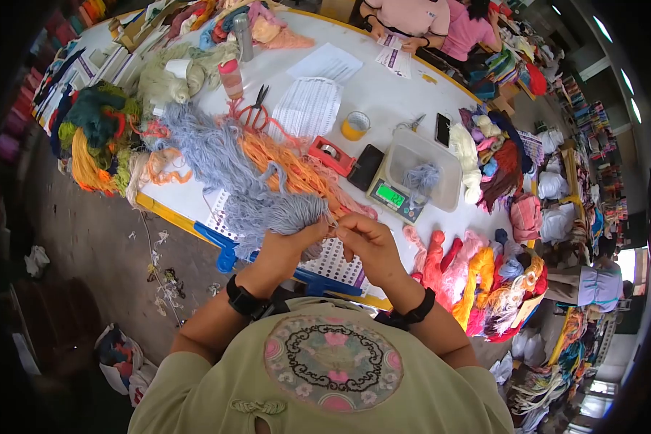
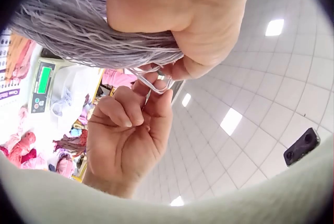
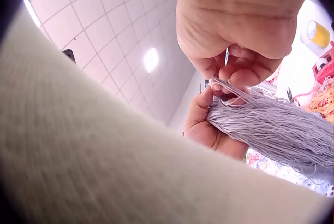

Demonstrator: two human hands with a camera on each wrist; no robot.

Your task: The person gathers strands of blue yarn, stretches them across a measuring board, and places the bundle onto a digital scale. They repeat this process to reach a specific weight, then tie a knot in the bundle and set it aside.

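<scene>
A thick hank of grey-blue yarn [image 1: 220, 163] stretches across the table toward the person. My left hand [image 1: 288, 246] grips its near end, with the thumb side by the looped tip. My right hand [image 1: 375, 249] pinches thin pale strands [image 2: 156, 83] at that tip, fingertips close to the left hand's. In the left wrist view the right hand [image 2: 128, 135] has its other fingers curled toward the palm. A small shiny sliver [image 3: 227, 57] shows between the right hand's fingers in the right wrist view; cannot tell what it is.
Orange yarn [image 1: 286, 163] lies beside the hank. Beyond stand a red tape dispenser [image 1: 331, 155], a dark phone [image 1: 366, 166], a scale [image 1: 396, 199] with a plastic tub [image 1: 441, 170], scissors [image 1: 255, 112] and a glass [image 1: 355, 126]. Coloured skeins [image 1: 477, 278] line the right side.
</scene>
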